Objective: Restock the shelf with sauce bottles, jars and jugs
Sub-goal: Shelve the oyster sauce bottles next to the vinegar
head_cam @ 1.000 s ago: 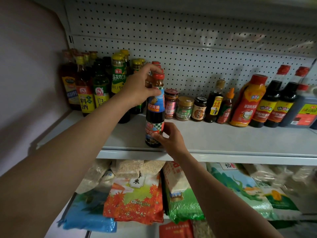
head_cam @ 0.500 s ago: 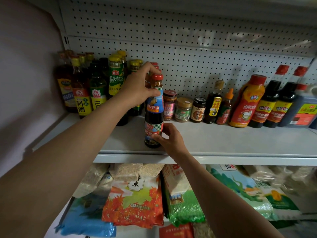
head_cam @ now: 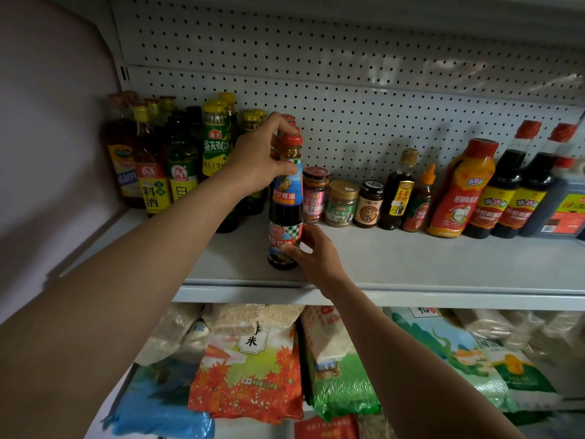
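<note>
A dark oyster sauce bottle (head_cam: 286,210) with a red cap and blue label stands upright near the front of the white shelf (head_cam: 411,264). My left hand (head_cam: 258,158) grips its neck and shoulder from the left. My right hand (head_cam: 311,253) holds the bottle's lower part, thumb and fingers curled round its base. More red-capped bottles stand behind it, mostly hidden by my left hand.
Tall cooking wine and oil bottles (head_cam: 152,166) crowd the shelf's back left. Small jars (head_cam: 342,202), an orange squeeze bottle (head_cam: 460,188), soy sauce bottles (head_cam: 500,191) and a jug (head_cam: 566,204) line the back. Rice bags (head_cam: 250,375) lie on the lower shelf.
Both hands keep their hold on the bottle, which stays standing in about the same place on the shelf. Only the view has shifted slightly.
</note>
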Demonstrator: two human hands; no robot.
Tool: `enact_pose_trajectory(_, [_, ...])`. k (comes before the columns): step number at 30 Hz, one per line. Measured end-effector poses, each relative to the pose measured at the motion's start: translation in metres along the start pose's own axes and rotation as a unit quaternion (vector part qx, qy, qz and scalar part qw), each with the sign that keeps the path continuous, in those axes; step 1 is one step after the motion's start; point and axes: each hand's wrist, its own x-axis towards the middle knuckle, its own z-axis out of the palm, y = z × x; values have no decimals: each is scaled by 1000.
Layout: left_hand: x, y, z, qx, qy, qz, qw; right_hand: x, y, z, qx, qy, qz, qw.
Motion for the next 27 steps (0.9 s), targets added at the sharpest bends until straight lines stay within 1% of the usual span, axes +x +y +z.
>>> enact_pose_trajectory(11, [10,-8,2,-2,1,5,1000,17,7,2,4,-4,-5,1000])
enact_pose_trajectory(20, [18,-23,2,-78,-13,15,997,36,18,4,-3,-13,-13,1000])
enact_pose_trajectory(27, [34,-34,4,-92,-12,13,996,52,20,7,6,-10,-17,1000])
